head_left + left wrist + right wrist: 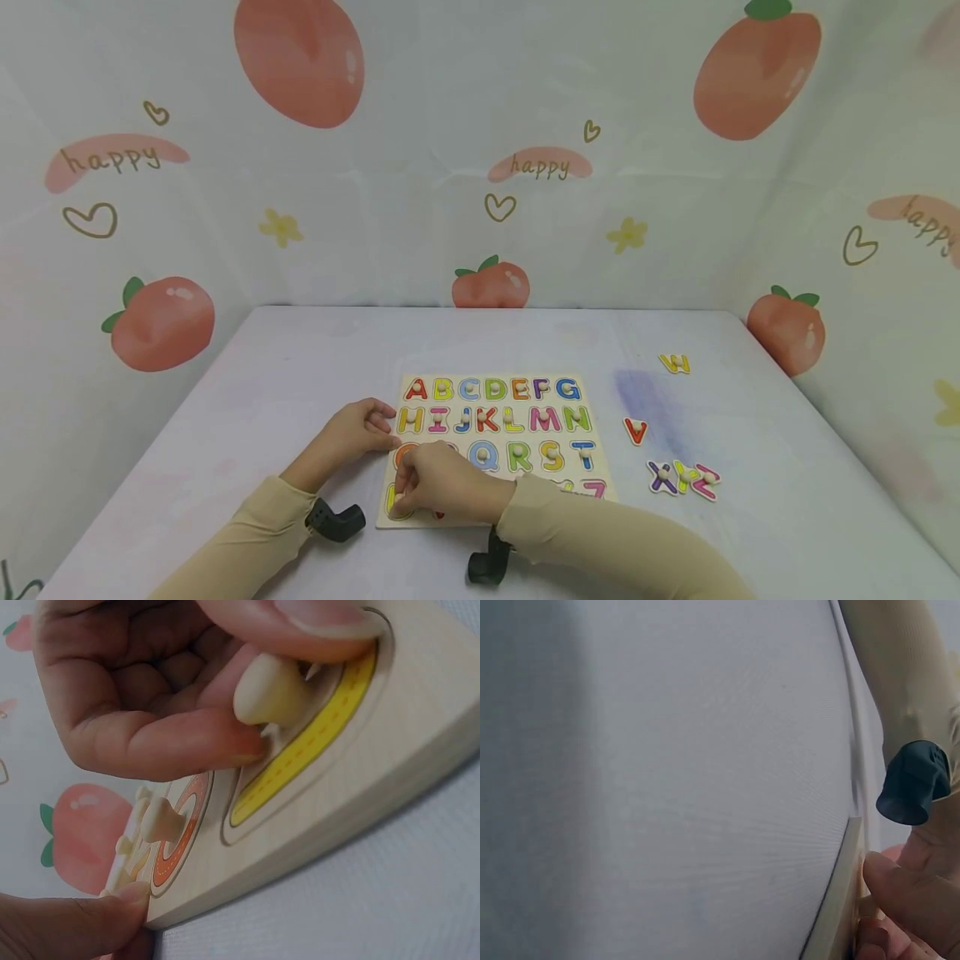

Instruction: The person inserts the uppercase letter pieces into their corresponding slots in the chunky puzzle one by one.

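Observation:
A wooden alphabet puzzle board [491, 432] lies on the table, its letter pieces fitted with small round knobs. At its lower left corner my right hand [446, 483] pinches the knob [264, 690] of a yellow letter piece [311, 731], which looks like the U. In the left wrist view that piece lies within its outline, partly covered by the fingers. My left hand [351, 437] rests at the board's left edge, its thumb [112, 915] touching the edge beside the orange O [180, 832]. The right forearm hides much of the bottom row.
Loose letters lie to the right of the board: a yellow W [675, 363], a red V [636, 431], a purple X [663, 477], a yellow Y [685, 477] and a pink Z [707, 482]. A printed cloth backdrop [420, 167] stands behind the table.

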`<state>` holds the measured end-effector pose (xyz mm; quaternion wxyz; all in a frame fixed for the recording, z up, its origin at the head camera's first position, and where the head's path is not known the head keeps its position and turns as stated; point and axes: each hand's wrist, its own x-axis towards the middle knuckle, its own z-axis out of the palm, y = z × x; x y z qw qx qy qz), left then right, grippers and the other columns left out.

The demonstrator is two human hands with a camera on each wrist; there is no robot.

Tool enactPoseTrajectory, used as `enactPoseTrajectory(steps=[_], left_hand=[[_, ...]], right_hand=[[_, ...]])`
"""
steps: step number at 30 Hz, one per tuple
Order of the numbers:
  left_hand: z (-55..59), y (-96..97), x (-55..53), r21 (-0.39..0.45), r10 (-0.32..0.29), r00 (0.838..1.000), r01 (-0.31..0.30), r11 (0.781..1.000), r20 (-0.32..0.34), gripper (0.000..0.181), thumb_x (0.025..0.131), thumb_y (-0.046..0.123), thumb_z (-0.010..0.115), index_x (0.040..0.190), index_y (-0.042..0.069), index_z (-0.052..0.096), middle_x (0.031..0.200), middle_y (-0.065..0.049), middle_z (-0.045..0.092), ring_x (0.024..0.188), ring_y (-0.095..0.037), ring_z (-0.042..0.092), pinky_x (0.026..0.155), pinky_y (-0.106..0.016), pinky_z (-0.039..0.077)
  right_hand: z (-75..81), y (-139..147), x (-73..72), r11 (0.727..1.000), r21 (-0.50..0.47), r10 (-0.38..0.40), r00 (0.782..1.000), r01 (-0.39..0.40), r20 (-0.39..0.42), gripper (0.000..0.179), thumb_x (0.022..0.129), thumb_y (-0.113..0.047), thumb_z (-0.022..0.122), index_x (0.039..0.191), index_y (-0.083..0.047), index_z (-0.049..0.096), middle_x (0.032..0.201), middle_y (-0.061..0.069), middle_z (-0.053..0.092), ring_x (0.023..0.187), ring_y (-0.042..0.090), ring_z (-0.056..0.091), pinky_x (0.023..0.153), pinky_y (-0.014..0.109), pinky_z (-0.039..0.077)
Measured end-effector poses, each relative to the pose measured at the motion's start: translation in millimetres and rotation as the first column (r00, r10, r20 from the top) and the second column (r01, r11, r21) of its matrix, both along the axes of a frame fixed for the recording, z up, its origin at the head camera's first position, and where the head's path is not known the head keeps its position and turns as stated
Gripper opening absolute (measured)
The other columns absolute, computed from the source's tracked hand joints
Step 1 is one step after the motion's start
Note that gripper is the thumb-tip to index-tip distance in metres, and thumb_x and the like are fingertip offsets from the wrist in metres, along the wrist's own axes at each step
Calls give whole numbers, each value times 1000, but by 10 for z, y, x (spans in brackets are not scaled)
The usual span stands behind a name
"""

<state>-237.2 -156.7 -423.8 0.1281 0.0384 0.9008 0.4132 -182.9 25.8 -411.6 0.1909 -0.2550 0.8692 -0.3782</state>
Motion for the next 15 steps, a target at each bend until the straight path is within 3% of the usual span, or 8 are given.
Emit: enactPoseTrajectory(steps=[7,15], left_hand=[[27,8,25,2,-9,1000,9,1000,1,48,74,11,81,113,-5,59,86,-7,64,73,-13,60,65,-27,46],[21,25,26,4,24,1000,-24,1000,15,49,74,12,81,115,-3,58,87,-7,62,74,-14,58,67,-27,46]], right_hand=[[108,146,-66,997,-69,-12,998,17,69,19,75,-18,83,80,-16,64,63,-9,59,56,3,50,52,18,39],[471,692,-157,988,-123,-91,996,93,25,18,80,-20,79,90,-12,67,76,-4,62,68,9,57,63,22,46]])
